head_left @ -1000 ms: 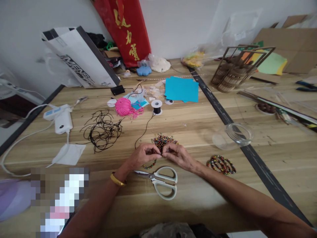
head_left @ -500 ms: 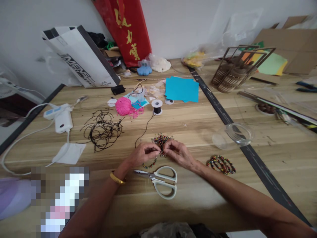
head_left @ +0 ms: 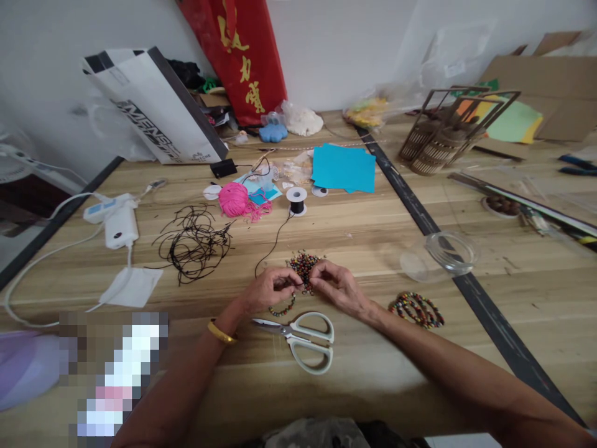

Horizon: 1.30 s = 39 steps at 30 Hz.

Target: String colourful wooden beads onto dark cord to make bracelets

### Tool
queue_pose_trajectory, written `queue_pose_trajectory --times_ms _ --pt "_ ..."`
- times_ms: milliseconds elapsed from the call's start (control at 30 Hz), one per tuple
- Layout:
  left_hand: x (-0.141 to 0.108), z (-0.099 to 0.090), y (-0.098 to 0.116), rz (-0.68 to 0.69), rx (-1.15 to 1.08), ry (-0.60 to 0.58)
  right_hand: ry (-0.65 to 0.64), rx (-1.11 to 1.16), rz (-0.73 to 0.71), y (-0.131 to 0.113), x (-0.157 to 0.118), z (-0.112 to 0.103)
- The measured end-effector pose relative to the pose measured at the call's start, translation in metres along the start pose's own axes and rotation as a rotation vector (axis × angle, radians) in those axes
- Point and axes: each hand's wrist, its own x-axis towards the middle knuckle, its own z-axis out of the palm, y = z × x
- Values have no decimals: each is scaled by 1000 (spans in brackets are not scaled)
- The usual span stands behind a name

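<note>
My left hand (head_left: 270, 290) is closed in a pinch on a thin black cord, whose tip shows by the fingertips. A curved strand of threaded beads (head_left: 282, 310) hangs or lies just below that hand. To its right my right hand (head_left: 341, 287) is pinched too, at the edge of a pile of small multicoloured beads (head_left: 305, 264); whatever lies between its fingers is too small to make out. Black cord runs from a white spool (head_left: 297, 203) down to the left hand. Scissors (head_left: 298, 341) with pale handles lie slightly open nearer me.
Beaded bracelets (head_left: 416, 310) lie to the right, below a clear round container (head_left: 451, 254). Tangled black cords (head_left: 193, 246), pink yarn (head_left: 233, 199) and a power strip (head_left: 119, 221) are on the left. Blue paper sheets (head_left: 344, 168) and wooden lantern-like holders (head_left: 433, 146) stand farther back.
My hands stay almost in place over the bead pile. The fingertips have drawn slightly apart, and the right ones sit a little higher. The cord tip shows more clearly.
</note>
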Motion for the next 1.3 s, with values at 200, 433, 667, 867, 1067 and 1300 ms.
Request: queue_pose_trajectory --times_ms 200,433,667,867,1067,1300 --pt "1 0 1 9 8 38 -6 -12 -10 0 0 0" --pt "1 1 -3 16 -17 78 53 12 7 -4 3 -7" --pt "2 -1 -10 23 -33 142 48 -179 -11 -1 8 -26" --pt "2 -2 -10 27 41 166 -230 -556 -187 -1 5 -26" --pt "3 0 -6 19 58 185 -295 -851 -214 -3 2 -21" --pt "4 4 -5 17 21 179 -322 -1008 -187 -11 1 -16"
